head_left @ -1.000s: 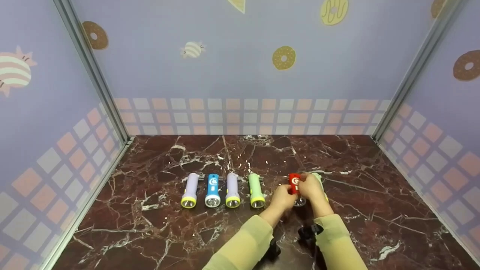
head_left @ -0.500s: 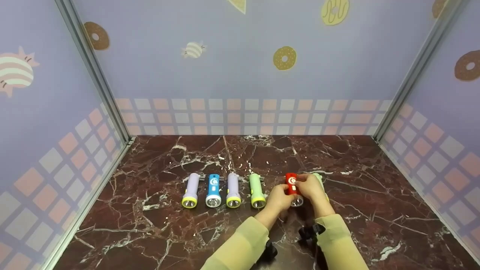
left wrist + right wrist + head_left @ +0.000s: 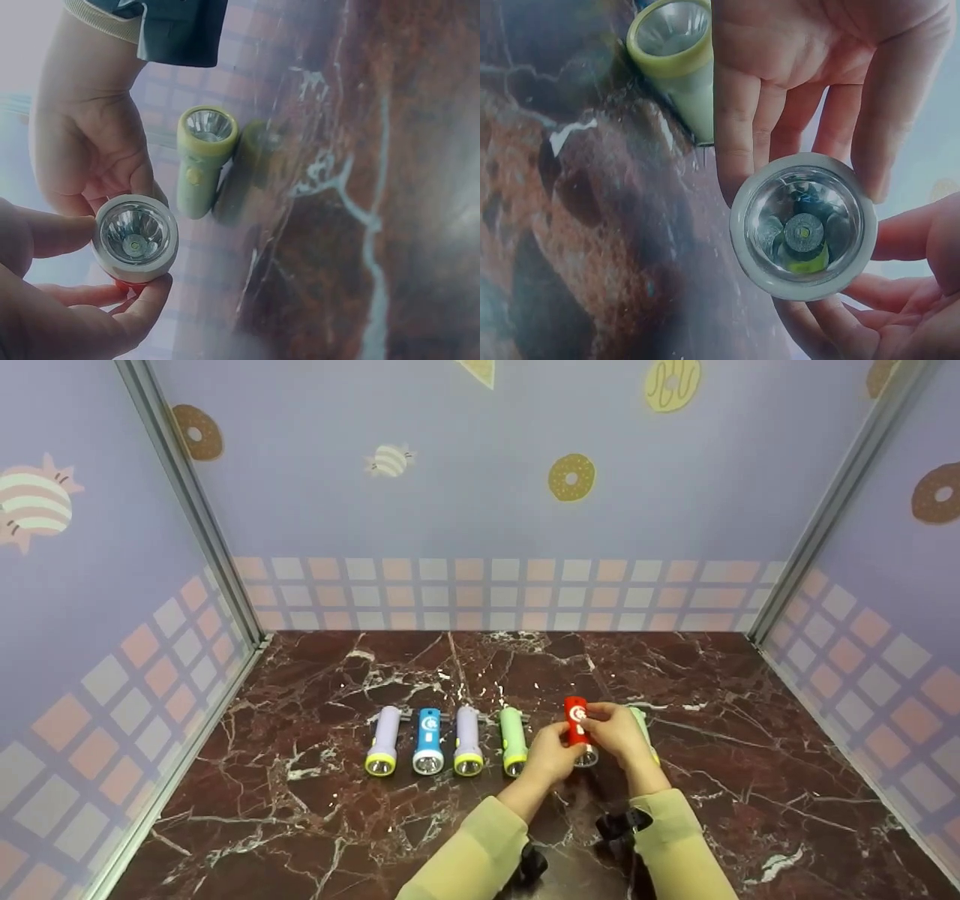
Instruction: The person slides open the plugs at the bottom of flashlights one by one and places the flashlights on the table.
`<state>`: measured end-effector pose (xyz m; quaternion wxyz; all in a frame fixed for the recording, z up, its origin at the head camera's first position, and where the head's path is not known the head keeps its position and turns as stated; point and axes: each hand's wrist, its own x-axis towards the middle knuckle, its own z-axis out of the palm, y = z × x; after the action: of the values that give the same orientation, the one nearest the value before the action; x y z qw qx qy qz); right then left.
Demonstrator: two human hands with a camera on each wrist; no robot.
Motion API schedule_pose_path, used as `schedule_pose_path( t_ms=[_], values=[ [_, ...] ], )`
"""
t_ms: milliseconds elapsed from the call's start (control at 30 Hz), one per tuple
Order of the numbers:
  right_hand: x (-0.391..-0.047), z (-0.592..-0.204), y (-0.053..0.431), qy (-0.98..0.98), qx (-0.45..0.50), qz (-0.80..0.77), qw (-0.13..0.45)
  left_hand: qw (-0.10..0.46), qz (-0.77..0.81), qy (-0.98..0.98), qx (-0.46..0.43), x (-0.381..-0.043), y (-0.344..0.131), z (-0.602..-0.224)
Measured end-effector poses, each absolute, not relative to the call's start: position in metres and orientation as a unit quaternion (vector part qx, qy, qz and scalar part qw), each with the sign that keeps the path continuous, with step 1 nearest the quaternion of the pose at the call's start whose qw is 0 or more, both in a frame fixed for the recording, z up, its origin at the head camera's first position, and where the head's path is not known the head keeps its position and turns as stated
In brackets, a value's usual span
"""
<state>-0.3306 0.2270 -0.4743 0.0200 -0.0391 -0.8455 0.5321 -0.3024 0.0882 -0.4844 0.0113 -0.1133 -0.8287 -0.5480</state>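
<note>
Both hands hold a red flashlight with a white crescent print (image 3: pixel 576 722), its lens end toward the person. From the left side, the left hand (image 3: pixel 551 754) pinches it near the head, while the right hand (image 3: pixel 616 729) grips its right side higher up the body. In the left wrist view the white-rimmed lens of the red flashlight (image 3: pixel 135 232) faces the camera between the fingers of both hands. A green flashlight (image 3: pixel 513 735) lies just left of the left hand, partly covered by it. Beside the right hand is another green flashlight (image 3: pixel 641 725), mostly hidden behind it.
Further left on the dark red marble table (image 3: pixel 300 825) lie a purple flashlight (image 3: pixel 385 735), a blue flashlight (image 3: pixel 428 739) and a second purple flashlight (image 3: pixel 466 735), roughly parallel. Patterned panels (image 3: pixel 480 510) enclose the table at the back and sides.
The red flashlight has shifted left and slightly farther from the person, held by both hands. The left hand has moved left and now overlaps the nearby green flashlight's edge.
</note>
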Motion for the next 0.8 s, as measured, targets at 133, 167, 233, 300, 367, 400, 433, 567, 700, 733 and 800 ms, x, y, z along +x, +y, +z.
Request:
schedule_pose_path(
  t_ms=[133, 167, 233, 300, 367, 400, 433, 567, 700, 733, 800],
  values=[
    [-0.329, -0.471, 0.223, -0.815, -0.030, 0.579, 0.005, 0.009, -0.555, -0.823, -0.118, -0.301, 0.083, -0.480],
    [-0.328, -0.470, 0.222, -0.811, -0.027, 0.584, 0.005, 0.011, -0.556, -0.822, -0.120, -0.301, 0.082, -0.478],
    [-0.326, -0.467, 0.220, -0.806, -0.019, 0.592, 0.007, 0.013, -0.560, -0.819, -0.122, -0.300, 0.079, -0.475],
    [-0.325, -0.465, 0.218, -0.805, -0.012, 0.592, 0.014, 0.013, -0.570, -0.812, -0.124, -0.300, 0.075, -0.473],
    [-0.324, -0.463, 0.216, -0.801, -0.008, 0.598, 0.021, 0.017, -0.579, -0.804, -0.130, -0.299, 0.072, -0.471],
    [-0.323, -0.463, 0.215, -0.800, -0.003, 0.600, 0.021, 0.017, -0.587, -0.799, -0.132, -0.299, 0.070, -0.470],
    [-0.323, -0.463, 0.214, -0.797, -0.001, 0.604, 0.021, 0.016, -0.594, -0.793, -0.133, -0.298, 0.068, -0.469],
    [-0.322, -0.463, 0.210, -0.782, 0.010, 0.623, 0.020, 0.020, -0.616, -0.775, -0.139, -0.297, 0.060, -0.468],
    [-0.321, -0.463, 0.204, -0.771, 0.019, 0.636, 0.026, 0.028, -0.631, -0.761, -0.145, -0.295, 0.052, -0.468],
    [-0.321, -0.463, 0.202, -0.768, 0.019, 0.639, 0.029, 0.031, -0.631, -0.761, -0.145, -0.295, 0.050, -0.468],
    [-0.320, -0.463, 0.198, -0.764, 0.019, 0.645, 0.035, 0.034, -0.629, -0.763, -0.144, -0.294, 0.046, -0.467]
  ],
)
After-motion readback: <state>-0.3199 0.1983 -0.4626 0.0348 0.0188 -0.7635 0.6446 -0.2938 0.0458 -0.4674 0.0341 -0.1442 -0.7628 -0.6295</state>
